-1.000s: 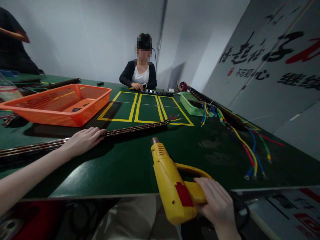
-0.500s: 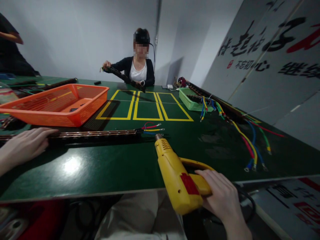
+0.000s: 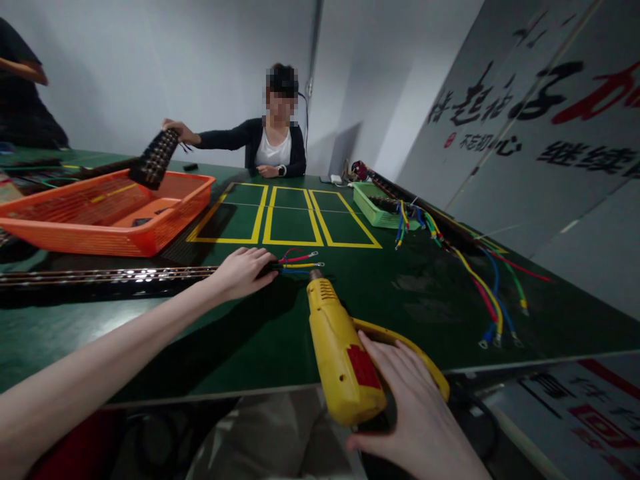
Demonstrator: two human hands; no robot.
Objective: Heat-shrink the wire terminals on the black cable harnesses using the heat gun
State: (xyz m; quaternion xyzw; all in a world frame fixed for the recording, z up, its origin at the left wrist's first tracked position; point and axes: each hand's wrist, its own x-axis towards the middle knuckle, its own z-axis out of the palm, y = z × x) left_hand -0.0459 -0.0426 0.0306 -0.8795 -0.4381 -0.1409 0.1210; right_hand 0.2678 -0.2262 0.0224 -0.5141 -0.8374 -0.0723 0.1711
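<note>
My left hand [image 3: 244,272] is closed around the right end of a long black strip with copper-coloured bars [image 3: 110,275] lying on the table. Just past my fingers, short red, yellow and blue wires [image 3: 300,265] with ring terminals stick out. My right hand [image 3: 410,393] grips the handle of a yellow heat gun [image 3: 340,360] at the table's front edge, thumb apart behind its body. The metal nozzle [image 3: 316,274] points away from me, right beside the wire ends. A red patch marks the gun's side.
An orange basket [image 3: 185,217] stands at the left; across the table a co-worker [image 3: 275,143] holds a black strip over it. Yellow taped rectangles [image 3: 291,243] mark the green tabletop [image 3: 380,293]. To the right are a green basket [image 3: 385,219] and several coloured cables [image 3: 493,293].
My left hand has slid right along the strip to its wired end. My right hand has shifted its grip on the heat gun. The co-worker's strip has moved over the orange basket.
</note>
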